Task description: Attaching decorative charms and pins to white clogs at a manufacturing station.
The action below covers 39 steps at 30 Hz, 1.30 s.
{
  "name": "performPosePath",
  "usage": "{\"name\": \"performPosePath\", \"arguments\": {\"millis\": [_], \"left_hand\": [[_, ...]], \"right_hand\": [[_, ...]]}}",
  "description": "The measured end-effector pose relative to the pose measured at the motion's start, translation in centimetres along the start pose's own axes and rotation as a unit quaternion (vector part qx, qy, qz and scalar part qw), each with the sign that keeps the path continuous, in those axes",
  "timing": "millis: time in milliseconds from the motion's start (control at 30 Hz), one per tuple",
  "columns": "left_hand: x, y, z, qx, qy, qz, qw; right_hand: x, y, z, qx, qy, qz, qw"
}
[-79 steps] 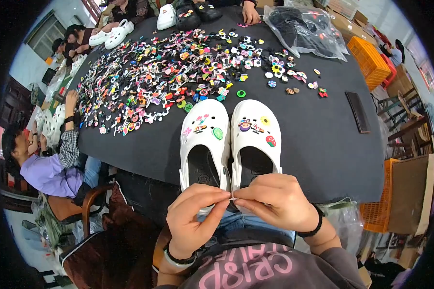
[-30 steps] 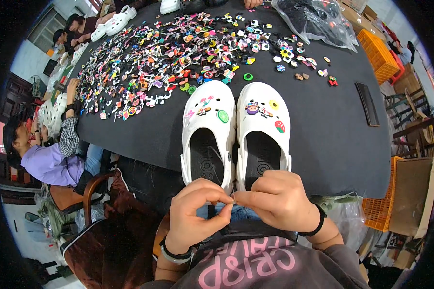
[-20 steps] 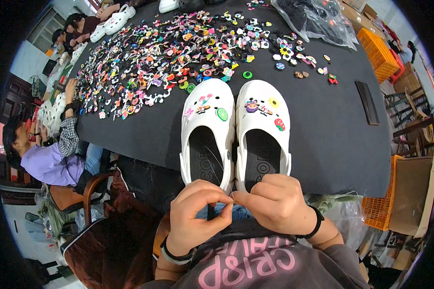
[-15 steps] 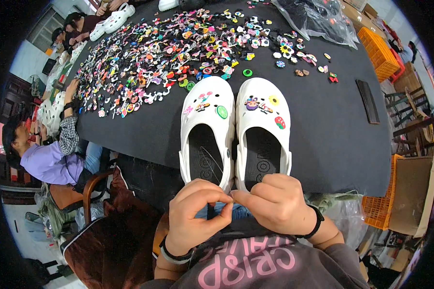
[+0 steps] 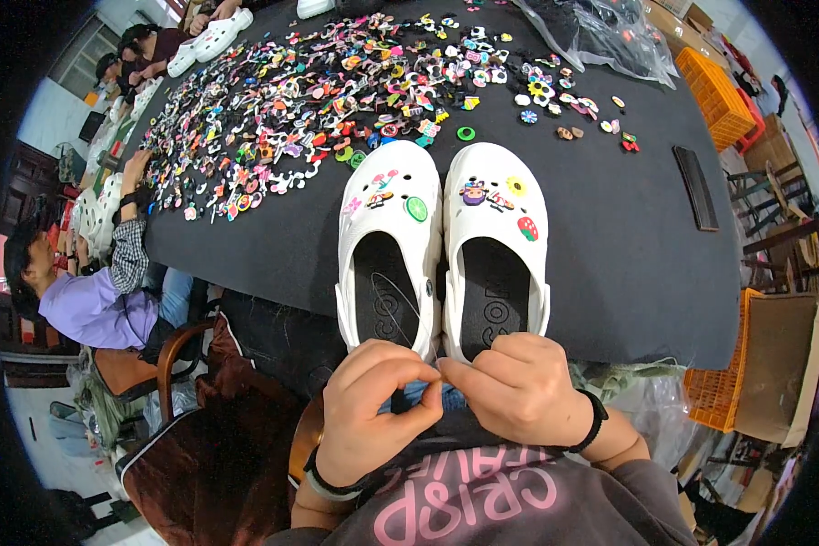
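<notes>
Two white clogs stand side by side at the table's near edge, toes pointing away. On the left clog (image 5: 393, 217) are pink, lime-slice and other small charms; a sunflower, a strawberry and a purple-haired figure are among those on the right clog (image 5: 491, 221). Just behind their heels, my left hand (image 5: 373, 409) and my right hand (image 5: 523, 391) meet, fingertips pinched together. Between them they grip a thin clear thread (image 5: 400, 296), which loops up over the left clog's opening. My fingers hide its ends.
A large heap of colourful shoe charms (image 5: 282, 114) covers the far left of the black table (image 5: 619, 273). A clear plastic bag (image 5: 601, 41) lies at the back, a dark flat strip (image 5: 695, 188) at the right. Co-workers sit along the left; orange crates (image 5: 714, 100) stand right.
The clear thread's loop has opened wider over the left clog. My hands stay pinched in nearly the same place; the view has shifted slightly.
</notes>
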State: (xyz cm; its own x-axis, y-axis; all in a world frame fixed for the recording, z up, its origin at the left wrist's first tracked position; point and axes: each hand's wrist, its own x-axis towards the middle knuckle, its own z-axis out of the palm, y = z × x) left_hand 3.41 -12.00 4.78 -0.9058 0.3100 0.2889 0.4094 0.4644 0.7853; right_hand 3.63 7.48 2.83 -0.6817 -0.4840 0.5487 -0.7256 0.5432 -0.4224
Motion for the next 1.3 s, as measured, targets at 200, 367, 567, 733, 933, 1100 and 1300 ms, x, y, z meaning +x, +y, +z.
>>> {"name": "performPosePath", "arguments": {"millis": [200, 367, 567, 733, 933, 1100, 1300], "left_hand": [[0.0, 0.1, 0.0, 0.008, 0.002, 0.004, 1.0], [-0.1, 0.0, 0.1, -0.005, 0.008, 0.002, 1.0], [-0.5, -0.5, -0.1, -0.08, 0.001, -0.032, 0.996], [-0.8, -0.3, -0.2, -0.091, -0.002, -0.027, 0.995], [-0.9, -0.4, -0.1, -0.088, 0.006, -0.022, 0.996], [-1.0, -0.3, 0.1, -0.082, 0.009, -0.018, 0.996], [-1.1, -0.1, 0.0, -0.064, 0.013, -0.002, 0.998]], "right_hand": [[-0.3, 0.0, 0.4, 0.007, 0.015, 0.001, 1.0], [-0.3, 0.1, 0.3, 0.03, 0.012, 0.008, 0.999], [-0.2, 0.1, 0.3, 0.1, 0.014, 0.014, 0.995], [0.1, 0.0, 0.0, 0.135, 0.016, 0.028, 0.99], [0.2, 0.1, 0.2, 0.161, 0.032, 0.036, 0.986], [0.2, 0.5, 0.5, 0.185, 0.057, 0.03, 0.981], [0.2, 0.4, 0.6, 0.182, 0.06, 0.031, 0.981]]}}
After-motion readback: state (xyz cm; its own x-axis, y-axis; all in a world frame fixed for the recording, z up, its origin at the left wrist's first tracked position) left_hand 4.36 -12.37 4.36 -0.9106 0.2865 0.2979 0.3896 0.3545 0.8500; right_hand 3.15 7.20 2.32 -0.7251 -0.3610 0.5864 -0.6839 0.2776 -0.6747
